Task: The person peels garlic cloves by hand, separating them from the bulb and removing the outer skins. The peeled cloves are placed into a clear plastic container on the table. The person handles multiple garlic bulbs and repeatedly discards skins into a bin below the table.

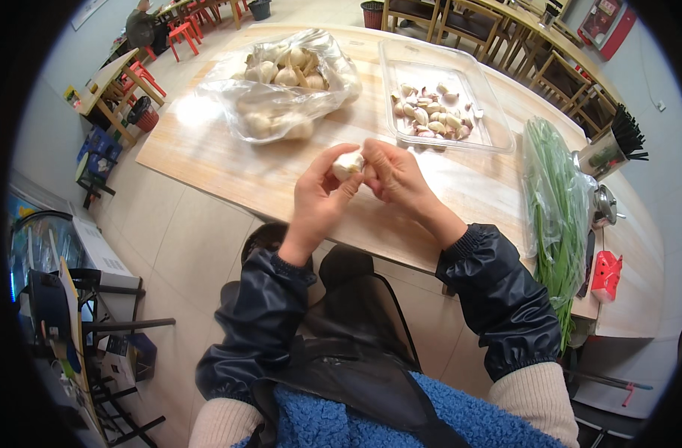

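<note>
My left hand [321,190] grips a white garlic bulb [348,165] between thumb and fingers, above the near edge of the wooden table [251,185]. From the other side, the bent fingers and thumb of my right hand [394,171] pinch at the bulb's right edge; what lies inside that pinch is hidden. Beyond my left hand, a clear plastic bag [330,106] stands open, with whole garlic bulbs [288,70] in it. A shallow clear plastic container [486,126] sits beyond my right hand, holding several loose garlic cloves [430,112].
Bagged long green vegetable stalks [551,224] lie along the right side. Behind them stand a holder of dark sticks [604,151], a lidded metal pot [604,204] and a red packet [607,277]. A chair [89,330] is at left. One person sits far left.
</note>
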The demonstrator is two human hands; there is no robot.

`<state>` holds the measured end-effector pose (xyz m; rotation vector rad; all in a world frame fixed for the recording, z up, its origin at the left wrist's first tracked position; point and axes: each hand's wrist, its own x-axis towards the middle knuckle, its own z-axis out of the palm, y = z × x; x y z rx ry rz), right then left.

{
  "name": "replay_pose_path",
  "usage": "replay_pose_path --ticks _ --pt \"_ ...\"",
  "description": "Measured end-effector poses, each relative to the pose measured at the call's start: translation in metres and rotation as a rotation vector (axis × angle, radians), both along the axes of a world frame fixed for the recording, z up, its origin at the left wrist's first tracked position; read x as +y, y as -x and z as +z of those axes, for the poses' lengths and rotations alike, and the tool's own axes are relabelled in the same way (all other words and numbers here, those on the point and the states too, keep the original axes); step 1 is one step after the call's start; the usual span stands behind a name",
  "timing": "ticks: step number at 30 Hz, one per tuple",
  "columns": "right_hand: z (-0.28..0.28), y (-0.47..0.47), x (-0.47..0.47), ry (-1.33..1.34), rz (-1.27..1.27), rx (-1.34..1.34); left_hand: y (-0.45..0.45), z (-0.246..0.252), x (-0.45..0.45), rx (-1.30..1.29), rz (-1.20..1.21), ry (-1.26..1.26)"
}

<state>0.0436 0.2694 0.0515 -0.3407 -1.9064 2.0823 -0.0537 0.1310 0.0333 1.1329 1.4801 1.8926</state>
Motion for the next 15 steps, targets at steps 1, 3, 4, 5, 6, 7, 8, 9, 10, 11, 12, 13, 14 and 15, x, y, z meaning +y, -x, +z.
replay_pose_path --ticks 1,3,4,5,6,7,8,9,10,11,12,13,14,15 --pt "0.0016 0.0004 0.0004 -0.073 -0.07 0.008 0.0006 0.0002 -0.0007 -0.075 -0.001 -0.018" --pt "0.005 0.0012 0.0023 -0.217 -0.19 0.054 0.0025 0.0005 -0.0005 -0.155 -0.035 -0.043" --pt "0.0064 0.0012 0.0029 -0.362 -0.262 0.104 0.0033 0.0006 0.0001 -0.197 -0.063 -0.04" --pt "0.0071 0.0019 0.0029 -0.441 -0.241 0.218 0.004 0.0006 0.0006 -0.236 -0.099 -0.03" --pt "0.0077 0.0019 0.0034 -0.523 -0.24 0.294 0.0049 0.0008 0.0005 -0.232 -0.103 -0.017" --pt "0.0077 0.0025 0.0035 -0.609 -0.229 0.364 0.0058 0.001 0.0003 -0.225 -0.117 0.002" --pt "0.0075 0.0015 0.0043 -0.654 -0.178 0.385 0.0064 0.0012 0.0 -0.219 -0.127 0.02" --pt "0.0067 0.0022 0.0043 -0.649 -0.183 0.37 0.0067 0.0013 -0.0003 -0.227 -0.138 0.042" --pt "0.0056 0.0023 0.0045 -0.641 -0.193 0.378 0.0065 0.0012 -0.0007 -0.237 -0.144 0.063" --pt "0.0042 0.0033 0.0045 -0.633 -0.196 0.378 0.0063 0.001 -0.0009 -0.247 -0.15 0.083" --pt "0.003 0.0035 0.0054 -0.604 -0.203 0.373 0.0056 0.0003 -0.0009 -0.23 -0.114 0.091" --pt "0.0016 0.0044 0.0062 -0.604 -0.202 0.382 0.0042 -0.0008 -0.0003 -0.213 -0.078 0.099" --pt "0.0002 0.0054 0.0072 -0.604 -0.198 0.387 0.0031 -0.0023 0.001 -0.191 -0.051 0.086" --pt "-0.0012 0.0057 0.008 -0.604 -0.196 0.39 0.0023 -0.004 0.0028 -0.186 -0.03 0.087"
